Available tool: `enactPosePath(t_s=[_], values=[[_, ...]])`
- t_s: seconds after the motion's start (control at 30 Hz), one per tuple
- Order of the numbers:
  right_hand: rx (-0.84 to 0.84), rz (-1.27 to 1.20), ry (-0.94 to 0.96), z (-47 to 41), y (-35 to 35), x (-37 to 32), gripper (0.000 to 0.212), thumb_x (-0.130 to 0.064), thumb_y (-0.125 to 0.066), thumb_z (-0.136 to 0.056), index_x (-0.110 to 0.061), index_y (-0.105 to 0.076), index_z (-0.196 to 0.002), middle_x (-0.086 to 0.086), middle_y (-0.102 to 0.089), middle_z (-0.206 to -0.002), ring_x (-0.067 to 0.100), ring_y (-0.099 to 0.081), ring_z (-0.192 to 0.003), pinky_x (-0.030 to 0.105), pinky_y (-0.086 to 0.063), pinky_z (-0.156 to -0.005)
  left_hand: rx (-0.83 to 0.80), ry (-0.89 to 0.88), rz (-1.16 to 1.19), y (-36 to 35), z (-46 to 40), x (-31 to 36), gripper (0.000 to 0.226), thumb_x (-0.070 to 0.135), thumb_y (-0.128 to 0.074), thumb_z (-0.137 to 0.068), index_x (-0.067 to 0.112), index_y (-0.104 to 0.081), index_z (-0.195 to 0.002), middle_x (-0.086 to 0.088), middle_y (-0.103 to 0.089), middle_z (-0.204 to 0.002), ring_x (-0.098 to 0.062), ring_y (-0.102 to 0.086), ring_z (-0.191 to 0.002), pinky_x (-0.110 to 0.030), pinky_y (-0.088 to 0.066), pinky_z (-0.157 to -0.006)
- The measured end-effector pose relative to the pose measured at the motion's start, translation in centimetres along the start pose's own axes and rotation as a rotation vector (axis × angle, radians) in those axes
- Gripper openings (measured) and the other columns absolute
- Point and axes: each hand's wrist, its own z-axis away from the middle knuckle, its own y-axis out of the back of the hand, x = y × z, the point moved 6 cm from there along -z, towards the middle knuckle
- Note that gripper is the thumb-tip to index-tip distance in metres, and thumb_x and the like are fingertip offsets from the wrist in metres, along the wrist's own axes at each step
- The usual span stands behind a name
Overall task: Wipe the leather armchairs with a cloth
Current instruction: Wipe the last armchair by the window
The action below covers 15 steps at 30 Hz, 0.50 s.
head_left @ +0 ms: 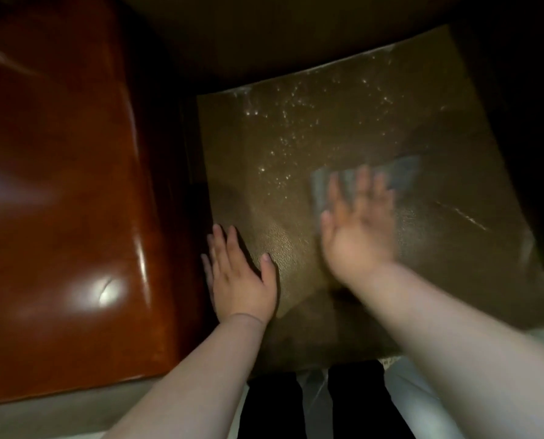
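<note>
A grey-blue folded cloth (368, 182) is pressed flat on the dark olive-brown leather seat cushion (296, 147) under the straight fingers of the right hand (357, 226); the left hand (242, 277) is laid flat, fingers released, near the cushion's left edge; droplets beyond may be missed, or the unpinched cloth may be outrun.

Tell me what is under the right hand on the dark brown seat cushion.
A grey-blue cloth lies under the flat right hand, on the dark brown leather seat cushion. Its far edge shows beyond the fingers; the part beneath the palm is covered.
</note>
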Motion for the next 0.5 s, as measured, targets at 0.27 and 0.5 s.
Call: enactPosePath(t_s=[0.27, 0.5], values=[[0.027, 0.069, 0.287, -1.7, -0.2, -2.2, 0.062, -0.045, -0.021, -0.108, -0.022, -0.023, -0.166, 0.014, -0.006, -0.173, 0.036, -0.003, -0.16, 0.048, -0.002, -0.13, -0.011, -0.015, 0.079, 0.6, -0.3, -0.7, 0.077, 0.049, -0.037, -0.1, 0.018, -0.018, -0.168, -0.003, -0.004, -0.178, -0.016, 0.002, -0.163, -0.035, 0.006, -0.131], [0.01, 0.028, 0.248, -4.0, -0.3, -7.6, 0.064, -0.045, -0.019, -0.106, -0.026, -0.013, -0.167, 0.017, 0.001, -0.173, 0.039, 0.004, -0.159, 0.05, 0.004, -0.128, -0.003, 0.005, 0.089, 0.8, 0.1, -0.2, 0.077, 0.044, -0.04, -0.099, 0.015, -0.022, -0.168, -0.008, -0.01, -0.177, -0.022, -0.005, -0.164, -0.039, 0.004, -0.132]])
